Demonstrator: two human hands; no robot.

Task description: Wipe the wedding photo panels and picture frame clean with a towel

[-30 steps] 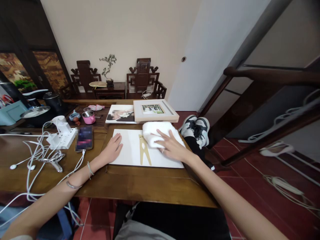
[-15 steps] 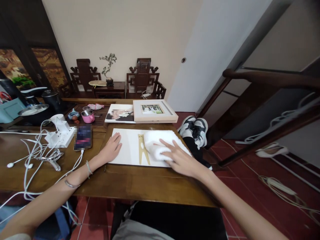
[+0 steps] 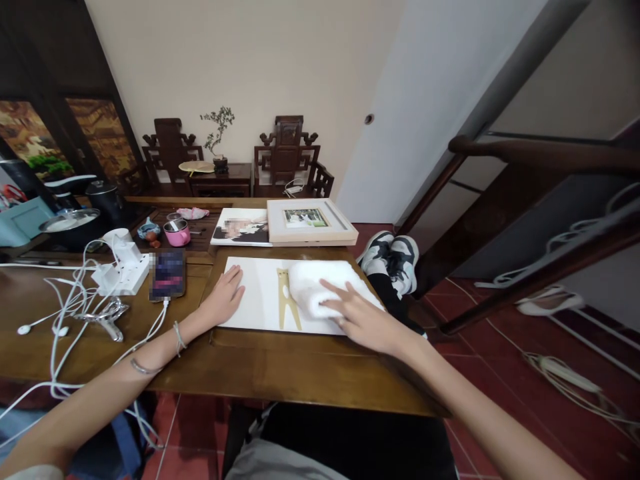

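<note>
A white board or canvas (image 3: 256, 293) lies flat on the wooden table, with a tan, long-legged animal figure (image 3: 287, 303) on it. My left hand (image 3: 226, 294) rests on the board's left edge, fingers stretched out, holding nothing. Over the right part of the board is a folded white cloth (image 3: 315, 275), fluffy like a towel. My right hand (image 3: 367, 321) presses on it and grips its near side, two fingers reaching across the top. The cloth hides the board's right part and borders the figure's right side.
Behind the board lie a framed photo (image 3: 313, 233) and a photo panel (image 3: 240, 227). To the left are a phone (image 3: 169, 275), a power strip (image 3: 129, 275), tangled white cables and a pink cup (image 3: 177, 233). Someone's shoes (image 3: 390, 257) show beyond the table's right side.
The white cloth has moved very slightly on the board under my right hand. My left hand keeps its place on the board's left edge.
</note>
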